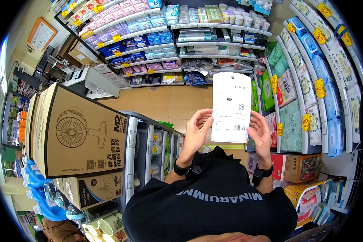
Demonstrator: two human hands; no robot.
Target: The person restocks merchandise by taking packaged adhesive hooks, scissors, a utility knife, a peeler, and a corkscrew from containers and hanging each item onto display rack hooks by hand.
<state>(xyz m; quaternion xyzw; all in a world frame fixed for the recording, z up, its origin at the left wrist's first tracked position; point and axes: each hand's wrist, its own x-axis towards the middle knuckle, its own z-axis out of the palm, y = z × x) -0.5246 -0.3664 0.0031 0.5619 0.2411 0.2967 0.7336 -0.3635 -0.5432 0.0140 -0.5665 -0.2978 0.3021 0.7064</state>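
A white package with a printed label is sitting upright in the view between the person's two hands, its hanging hole pointing away from the body. The left hand is clamping the left edge between thumb and fingers; the right hand is pinching the lower right edge, its thumb lying near the corner. Dark wristbands are circling both wrists, and a black shirt is filling the space just below.

To the left, a large fan carton is resting above a smaller carton, both crowding a shelf unit near the left arm. To the right, stocked shelves are closing in near the right hand, with a yellow basket standing by the right elbow. Ahead, tan floor is lying open, reaching the far shelves and a white counter.
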